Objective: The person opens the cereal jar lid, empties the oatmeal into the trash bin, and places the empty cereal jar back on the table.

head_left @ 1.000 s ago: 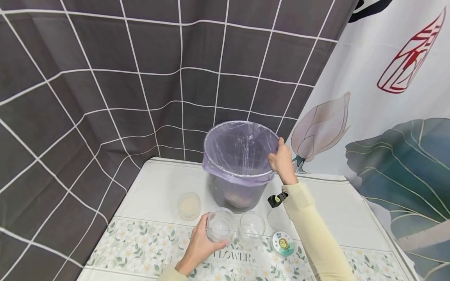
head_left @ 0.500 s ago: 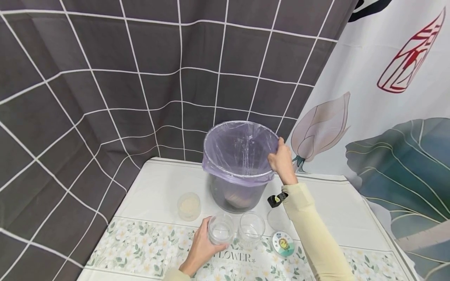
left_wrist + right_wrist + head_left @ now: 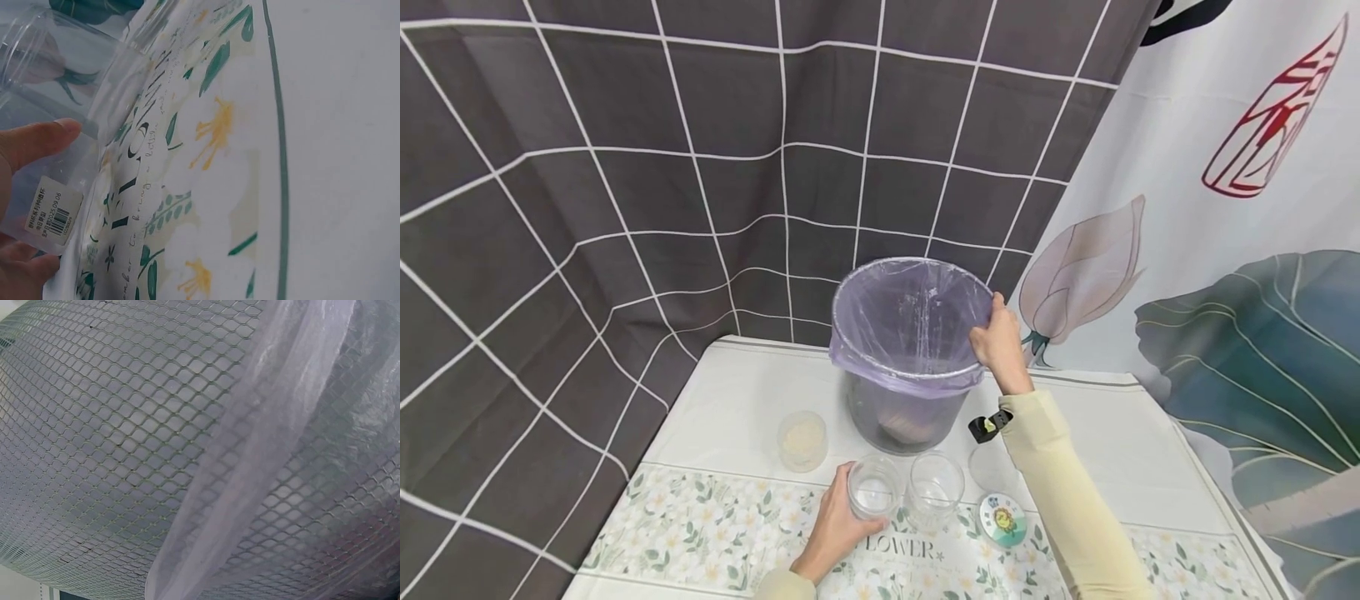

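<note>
Curled round its side, thumb and fingers apart by its width, the left hand (image 3: pixel 837 527) holds a clear cup (image 3: pixel 877 486) in front of the mesh bin (image 3: pixel 906 421), just beside a second cup (image 3: pixel 937 487) at the desk (image 3: pixel 745 400). It looks light, smooth and thin-walled, so a gentle hold on the side wall, near the label (image 3: pixel 54 214), should avoid slipping or denting. The right hand (image 3: pixel 1002 346) grips the bin's rim, probably stiff enough to grasp through the soft, slick purple bag (image 3: pixel 917 321)
</note>
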Demonstrator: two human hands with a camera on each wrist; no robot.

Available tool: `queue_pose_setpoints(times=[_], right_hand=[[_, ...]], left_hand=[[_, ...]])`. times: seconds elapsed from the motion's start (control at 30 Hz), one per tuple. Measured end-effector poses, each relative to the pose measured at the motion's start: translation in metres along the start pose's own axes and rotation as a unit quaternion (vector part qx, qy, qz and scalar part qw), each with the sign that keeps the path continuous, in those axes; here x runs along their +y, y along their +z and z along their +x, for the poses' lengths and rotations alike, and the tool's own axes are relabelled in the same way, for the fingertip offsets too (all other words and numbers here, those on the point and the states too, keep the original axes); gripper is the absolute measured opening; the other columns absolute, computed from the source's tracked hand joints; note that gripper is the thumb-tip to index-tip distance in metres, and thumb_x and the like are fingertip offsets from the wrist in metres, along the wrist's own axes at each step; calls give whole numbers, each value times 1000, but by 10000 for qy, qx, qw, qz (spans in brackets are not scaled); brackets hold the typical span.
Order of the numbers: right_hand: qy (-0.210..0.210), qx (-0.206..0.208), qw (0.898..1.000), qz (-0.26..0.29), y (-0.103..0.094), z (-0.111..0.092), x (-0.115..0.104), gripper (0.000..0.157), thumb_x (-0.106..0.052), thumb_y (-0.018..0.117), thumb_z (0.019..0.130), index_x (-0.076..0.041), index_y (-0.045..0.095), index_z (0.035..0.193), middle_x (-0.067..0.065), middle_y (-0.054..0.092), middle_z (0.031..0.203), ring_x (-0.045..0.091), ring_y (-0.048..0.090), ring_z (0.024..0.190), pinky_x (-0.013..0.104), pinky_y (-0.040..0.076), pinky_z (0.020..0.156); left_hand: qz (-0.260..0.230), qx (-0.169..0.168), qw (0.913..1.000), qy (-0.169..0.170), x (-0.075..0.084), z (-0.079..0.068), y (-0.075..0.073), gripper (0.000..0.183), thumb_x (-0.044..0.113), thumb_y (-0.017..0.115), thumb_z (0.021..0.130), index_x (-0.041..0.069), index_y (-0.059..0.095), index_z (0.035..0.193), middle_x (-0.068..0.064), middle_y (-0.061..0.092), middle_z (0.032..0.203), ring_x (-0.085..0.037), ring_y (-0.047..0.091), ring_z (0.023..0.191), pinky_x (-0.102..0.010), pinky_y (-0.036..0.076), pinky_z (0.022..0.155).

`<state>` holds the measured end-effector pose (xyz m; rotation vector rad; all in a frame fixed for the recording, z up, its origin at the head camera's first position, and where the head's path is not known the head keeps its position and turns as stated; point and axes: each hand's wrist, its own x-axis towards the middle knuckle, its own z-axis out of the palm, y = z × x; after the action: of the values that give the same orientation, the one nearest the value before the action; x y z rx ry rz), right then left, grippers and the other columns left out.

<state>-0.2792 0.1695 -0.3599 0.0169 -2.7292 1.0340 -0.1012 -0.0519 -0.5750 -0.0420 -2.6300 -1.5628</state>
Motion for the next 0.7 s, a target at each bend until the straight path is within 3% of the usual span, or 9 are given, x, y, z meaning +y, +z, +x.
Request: queue_pose_setpoints(times=[0.33, 0.7], right_hand=[[-78, 33, 10000, 17, 0, 0, -2, 77, -1, 45, 69, 10, 18, 141, 38, 40, 129, 46, 41, 119, 53, 35, 100], [-57, 45, 10000, 31, 1, 1, 1, 77, -1, 45, 69, 9, 18, 141, 37, 39, 130, 45, 42, 119, 52, 36, 100]], left_hand=[[55, -115, 9998, -168, -3, 0, 3, 91, 19, 86, 50, 9, 38, 128, -16, 51, 124, -38, 48, 114, -55, 37, 97], [102, -90, 9998, -132, -9, 0, 4, 93, 22, 86, 50, 9, 37, 128, -15, 52, 122, -37, 50, 112, -54, 38, 96]])
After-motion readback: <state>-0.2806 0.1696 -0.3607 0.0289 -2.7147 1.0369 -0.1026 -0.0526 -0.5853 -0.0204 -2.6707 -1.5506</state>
